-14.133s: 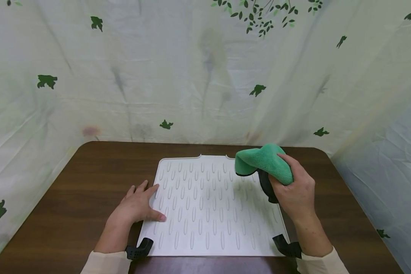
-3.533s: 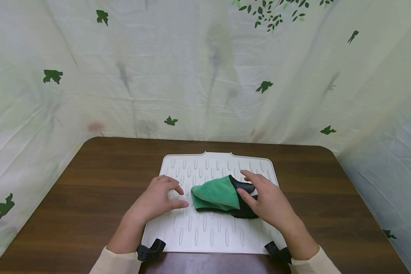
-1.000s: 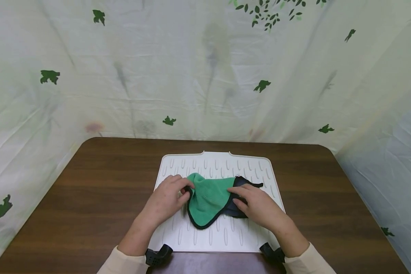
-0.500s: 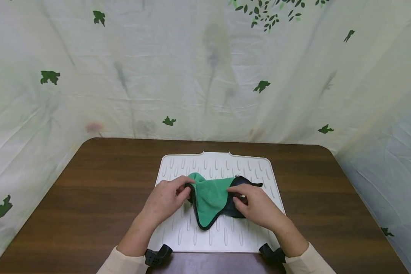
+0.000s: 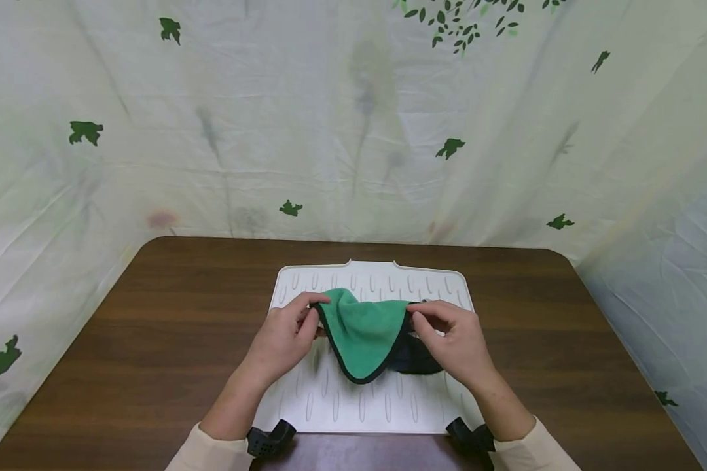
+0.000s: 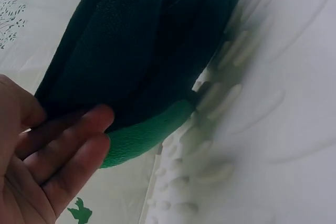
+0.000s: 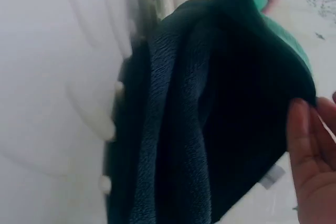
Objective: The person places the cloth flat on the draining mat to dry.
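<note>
In the head view a two-sided cloth (image 5: 365, 333), green on top with a black edging, hangs between my hands over a white ridged mat (image 5: 336, 405). My left hand (image 5: 283, 337) pinches its left corner between thumb and fingers. With thumb and fingertips, my right hand (image 5: 453, 337) pinches the edge at the right. The cloth's dark underside (image 6: 126, 40) fills much of the left wrist view. A dark fold (image 7: 173, 103) droops near the mat in the right wrist view, where a small pale tag (image 7: 272, 177) sticks out from the edge.
The mat lies on a brown wooden table (image 5: 182, 314), near its front edge. Behind the table hangs a pale curtain (image 5: 241, 131) with green leaf prints, which also runs along both sides. Black wrist devices (image 5: 271, 438) sit at both cuffs.
Both hands have risen and drawn slightly apart, lifting the cloth's upper edge off the mat. Earlier the cloth was a green bundle in the right hand, then lay folded on the mat.
</note>
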The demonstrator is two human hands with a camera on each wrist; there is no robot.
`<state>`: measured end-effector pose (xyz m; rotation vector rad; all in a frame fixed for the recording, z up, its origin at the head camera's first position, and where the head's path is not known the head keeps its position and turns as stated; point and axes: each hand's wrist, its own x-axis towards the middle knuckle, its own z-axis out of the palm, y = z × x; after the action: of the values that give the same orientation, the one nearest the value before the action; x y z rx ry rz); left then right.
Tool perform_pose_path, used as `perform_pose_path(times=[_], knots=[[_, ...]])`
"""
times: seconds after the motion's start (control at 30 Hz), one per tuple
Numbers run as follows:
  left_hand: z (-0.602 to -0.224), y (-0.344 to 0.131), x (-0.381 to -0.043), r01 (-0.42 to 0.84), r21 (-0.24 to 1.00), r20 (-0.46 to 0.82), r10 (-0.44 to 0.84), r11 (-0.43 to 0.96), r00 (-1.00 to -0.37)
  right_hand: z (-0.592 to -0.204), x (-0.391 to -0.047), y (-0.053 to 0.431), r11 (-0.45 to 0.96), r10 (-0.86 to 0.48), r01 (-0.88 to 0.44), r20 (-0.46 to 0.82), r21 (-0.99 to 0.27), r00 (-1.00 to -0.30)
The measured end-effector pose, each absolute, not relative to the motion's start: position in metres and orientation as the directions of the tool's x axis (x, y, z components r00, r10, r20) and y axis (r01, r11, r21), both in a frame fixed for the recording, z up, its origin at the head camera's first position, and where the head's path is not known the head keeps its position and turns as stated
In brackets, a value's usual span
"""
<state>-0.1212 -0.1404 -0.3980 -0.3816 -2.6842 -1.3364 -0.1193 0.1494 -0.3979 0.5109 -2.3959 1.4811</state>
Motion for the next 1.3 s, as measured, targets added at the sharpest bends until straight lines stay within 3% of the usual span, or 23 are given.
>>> perform_pose_path(times=[0.27,0.43,0.67,0.77,1.0,1.3], knots=[[-0.398,-0.14,-0.122,0.231,0.845,0.21,0.097,0.482,-0.973,-0.393,-0.119,0.147,0.318,-0.052,-0.328,0.329,-0.89,-0.943],[-0.397,-0.139,-0.121,0.199,0.865,0.175,0.093,0.461,-0.98,-0.392,-0.12,0.147,0.212,-0.175,-0.26,0.225,-0.942,-0.959],[-0.396,-0.139,-0.122,0.162,0.898,0.098,0.173,0.409,-0.98,-0.393,-0.121,0.149,0.109,-0.373,-0.134,0.085,-0.985,-0.924],[-0.395,-0.139,-0.122,0.164,0.901,0.087,0.204,0.401,-0.975,-0.393,-0.121,0.15,0.143,-0.324,-0.146,0.093,-0.979,-0.942],[-0.396,-0.138,-0.122,0.185,0.907,0.095,0.245,0.377,-0.965,-0.391,-0.123,0.151,0.229,-0.056,-0.143,0.134,-0.963,-0.989],[-0.393,-0.141,-0.123,0.241,0.917,0.171,0.231,0.32,-0.958,-0.384,-0.122,0.157,0.162,0.015,-0.238,0.243,-0.958,-0.97]])
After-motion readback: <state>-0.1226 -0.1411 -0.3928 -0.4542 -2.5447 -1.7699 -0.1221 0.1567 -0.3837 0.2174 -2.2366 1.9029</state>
